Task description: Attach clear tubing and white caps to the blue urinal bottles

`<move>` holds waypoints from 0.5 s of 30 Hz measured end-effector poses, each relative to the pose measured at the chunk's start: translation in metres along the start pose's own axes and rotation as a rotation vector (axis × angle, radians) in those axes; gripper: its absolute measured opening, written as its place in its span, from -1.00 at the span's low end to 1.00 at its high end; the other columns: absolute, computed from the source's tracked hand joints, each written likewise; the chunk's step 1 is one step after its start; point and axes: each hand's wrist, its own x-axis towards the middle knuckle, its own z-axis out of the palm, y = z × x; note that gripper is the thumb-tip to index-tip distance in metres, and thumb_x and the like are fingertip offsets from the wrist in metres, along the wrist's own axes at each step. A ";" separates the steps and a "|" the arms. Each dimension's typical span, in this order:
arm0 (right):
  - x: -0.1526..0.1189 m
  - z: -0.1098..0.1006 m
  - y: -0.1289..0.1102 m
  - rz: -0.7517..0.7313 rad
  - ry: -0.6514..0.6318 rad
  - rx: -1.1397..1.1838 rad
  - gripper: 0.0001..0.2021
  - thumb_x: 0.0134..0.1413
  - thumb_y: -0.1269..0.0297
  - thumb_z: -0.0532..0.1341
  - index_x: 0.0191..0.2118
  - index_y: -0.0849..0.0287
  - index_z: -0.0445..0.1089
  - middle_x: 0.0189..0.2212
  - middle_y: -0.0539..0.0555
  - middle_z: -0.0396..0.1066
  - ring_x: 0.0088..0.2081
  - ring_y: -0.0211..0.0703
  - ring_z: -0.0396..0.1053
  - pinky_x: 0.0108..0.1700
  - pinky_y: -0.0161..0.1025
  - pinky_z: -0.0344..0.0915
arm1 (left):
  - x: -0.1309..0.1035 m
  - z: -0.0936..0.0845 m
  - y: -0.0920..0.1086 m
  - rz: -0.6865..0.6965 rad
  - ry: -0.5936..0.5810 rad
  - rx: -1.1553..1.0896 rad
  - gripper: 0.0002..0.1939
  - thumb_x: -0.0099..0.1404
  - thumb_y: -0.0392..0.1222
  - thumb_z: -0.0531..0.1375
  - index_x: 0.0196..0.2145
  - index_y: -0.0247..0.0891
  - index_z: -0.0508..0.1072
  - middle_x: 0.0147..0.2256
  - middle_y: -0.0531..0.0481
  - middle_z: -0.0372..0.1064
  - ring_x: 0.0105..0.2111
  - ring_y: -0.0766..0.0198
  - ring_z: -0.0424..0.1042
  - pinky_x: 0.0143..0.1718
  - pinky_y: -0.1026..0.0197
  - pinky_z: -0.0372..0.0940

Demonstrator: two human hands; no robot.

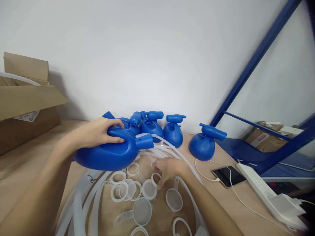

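While our left hand (104, 131) grips a blue bottle (105, 155), spout (144, 141) toward three o'clock, our right hand's (168, 168) hold is unverifiable.

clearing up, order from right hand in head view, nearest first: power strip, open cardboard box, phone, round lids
1. Round lids, beside the right hand
2. Phone, to its right
3. Power strip, farther right
4. Open cardboard box, far left
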 end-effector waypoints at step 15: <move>-0.012 -0.025 -0.018 0.071 -0.261 -0.073 -0.23 -0.20 -0.08 0.54 0.17 0.08 0.46 0.08 0.17 0.41 -0.04 0.16 0.50 -0.15 -0.13 0.40 | 0.002 -0.004 0.000 -0.013 -0.016 0.007 -0.34 0.10 0.45 0.29 -0.08 -0.13 0.60 -0.21 -0.07 0.57 -0.23 -0.03 0.49 -0.26 0.16 0.28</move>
